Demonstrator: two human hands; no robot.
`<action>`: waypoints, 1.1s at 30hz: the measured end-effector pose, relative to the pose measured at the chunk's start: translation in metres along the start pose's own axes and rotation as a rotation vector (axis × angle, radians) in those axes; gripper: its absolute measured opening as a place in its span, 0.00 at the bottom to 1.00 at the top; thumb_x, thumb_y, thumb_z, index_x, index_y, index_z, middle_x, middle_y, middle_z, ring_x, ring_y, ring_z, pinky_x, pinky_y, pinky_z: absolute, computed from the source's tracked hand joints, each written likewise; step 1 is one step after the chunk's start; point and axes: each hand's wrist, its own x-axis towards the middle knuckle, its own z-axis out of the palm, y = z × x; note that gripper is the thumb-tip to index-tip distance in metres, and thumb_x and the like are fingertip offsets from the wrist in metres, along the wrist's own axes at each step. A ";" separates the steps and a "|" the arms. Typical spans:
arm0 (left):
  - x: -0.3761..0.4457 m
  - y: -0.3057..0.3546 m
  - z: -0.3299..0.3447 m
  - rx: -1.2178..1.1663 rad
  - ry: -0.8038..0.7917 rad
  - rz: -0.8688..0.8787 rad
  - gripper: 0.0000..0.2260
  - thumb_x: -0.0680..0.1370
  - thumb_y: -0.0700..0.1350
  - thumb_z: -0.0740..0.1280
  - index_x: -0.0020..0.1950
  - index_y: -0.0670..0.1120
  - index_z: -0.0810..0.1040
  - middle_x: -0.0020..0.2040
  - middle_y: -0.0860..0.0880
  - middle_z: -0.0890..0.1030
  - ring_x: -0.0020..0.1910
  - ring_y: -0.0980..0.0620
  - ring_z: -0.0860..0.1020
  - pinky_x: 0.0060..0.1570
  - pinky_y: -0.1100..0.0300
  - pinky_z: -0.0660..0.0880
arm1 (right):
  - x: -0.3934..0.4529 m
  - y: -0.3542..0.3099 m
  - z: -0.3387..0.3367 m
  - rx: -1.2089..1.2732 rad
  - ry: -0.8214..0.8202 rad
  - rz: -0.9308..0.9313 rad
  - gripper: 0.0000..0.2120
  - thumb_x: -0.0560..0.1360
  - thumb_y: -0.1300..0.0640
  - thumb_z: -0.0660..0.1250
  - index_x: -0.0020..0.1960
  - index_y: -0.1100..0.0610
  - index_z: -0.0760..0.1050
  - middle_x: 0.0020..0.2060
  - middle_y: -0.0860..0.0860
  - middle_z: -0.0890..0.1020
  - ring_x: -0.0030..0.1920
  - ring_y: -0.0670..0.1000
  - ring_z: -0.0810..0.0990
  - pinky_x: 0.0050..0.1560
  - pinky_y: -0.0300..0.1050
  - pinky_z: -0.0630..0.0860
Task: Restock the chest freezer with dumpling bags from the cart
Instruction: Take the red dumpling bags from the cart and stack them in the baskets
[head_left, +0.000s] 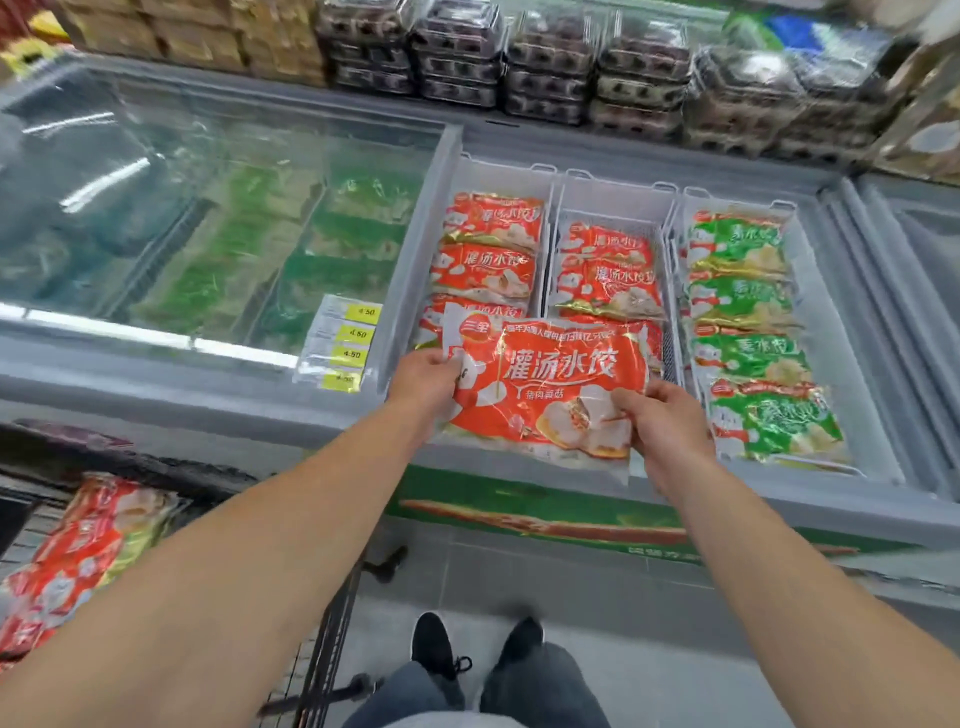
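A grey tiled floor (545, 582) runs along the foot of the freezer front. Behind the freezer, a shelf carries stacked clear egg cartons (550, 67) and, to their left, tan packages (197, 31). Ceiling light glares on a sliding glass lid (156, 208).

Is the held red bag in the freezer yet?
Not yet: both hands, left hand and right hand, hold the red bag above the freezer's front edge.

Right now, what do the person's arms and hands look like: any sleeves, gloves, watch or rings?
Both forearms are bare along all that shows, with no sleeve in view. The left hand and right hand wear no gloves, and no watch, bracelet or ring is visible. Below, dark trousers and black lace-up shoes show.
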 end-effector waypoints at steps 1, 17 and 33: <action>0.010 0.004 0.004 0.002 0.010 -0.001 0.12 0.82 0.46 0.65 0.39 0.48 0.78 0.41 0.51 0.82 0.40 0.53 0.80 0.38 0.61 0.75 | 0.014 -0.003 0.003 -0.003 -0.015 0.009 0.06 0.74 0.65 0.71 0.43 0.58 0.74 0.46 0.59 0.85 0.45 0.59 0.85 0.50 0.58 0.82; 0.147 -0.010 0.054 0.229 0.285 -0.203 0.09 0.79 0.43 0.67 0.44 0.42 0.85 0.43 0.42 0.84 0.45 0.43 0.81 0.46 0.54 0.77 | 0.177 0.015 0.092 -0.345 -0.289 0.148 0.10 0.69 0.62 0.73 0.38 0.57 0.71 0.33 0.56 0.77 0.33 0.54 0.77 0.33 0.53 0.74; 0.207 -0.062 0.054 0.806 0.188 -0.102 0.25 0.73 0.42 0.70 0.69 0.44 0.70 0.65 0.40 0.74 0.64 0.40 0.73 0.64 0.46 0.72 | 0.210 0.043 0.153 -1.321 -0.651 -0.302 0.36 0.74 0.51 0.70 0.76 0.60 0.58 0.71 0.58 0.66 0.68 0.61 0.69 0.66 0.52 0.72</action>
